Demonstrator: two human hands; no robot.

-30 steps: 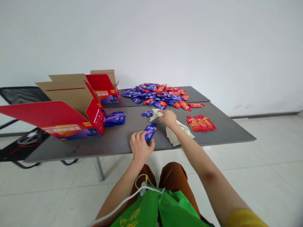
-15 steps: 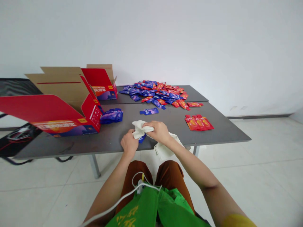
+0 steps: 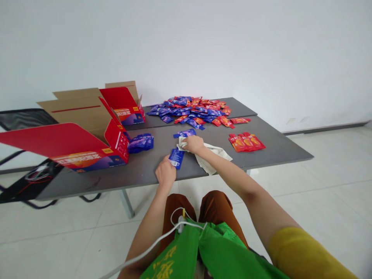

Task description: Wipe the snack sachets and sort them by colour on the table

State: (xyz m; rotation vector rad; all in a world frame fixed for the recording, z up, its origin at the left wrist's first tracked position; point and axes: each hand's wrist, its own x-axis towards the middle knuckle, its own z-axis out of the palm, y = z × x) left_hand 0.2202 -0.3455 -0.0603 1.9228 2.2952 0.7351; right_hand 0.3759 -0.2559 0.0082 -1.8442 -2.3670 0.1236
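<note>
A blue sachet (image 3: 176, 158) is gripped at its left edge by my left hand (image 3: 166, 171), close to the table's front edge. My right hand (image 3: 194, 144) is closed on a white cloth (image 3: 213, 155), whose loose end spreads over the tabletop to the right. Just behind the cloth lies another blue sachet (image 3: 186, 133), flat on the table. A small stack of blue sachets (image 3: 141, 143) rests to the left, beside the box. Several red sachets (image 3: 247, 142) lie overlapped in a row at the right.
A large mixed heap of red and blue sachets (image 3: 192, 110) covers the back of the grey table (image 3: 279, 145). Open red cartons stand at the left, a near box (image 3: 90, 159) and a farther one (image 3: 130, 114). A black mesh chair (image 3: 26, 118) is beyond the left end.
My right hand has moved the cloth away from the left hand and farther onto the table. The blue sachet, earlier mostly covered by the cloth, now shows. The view has shifted slightly.
</note>
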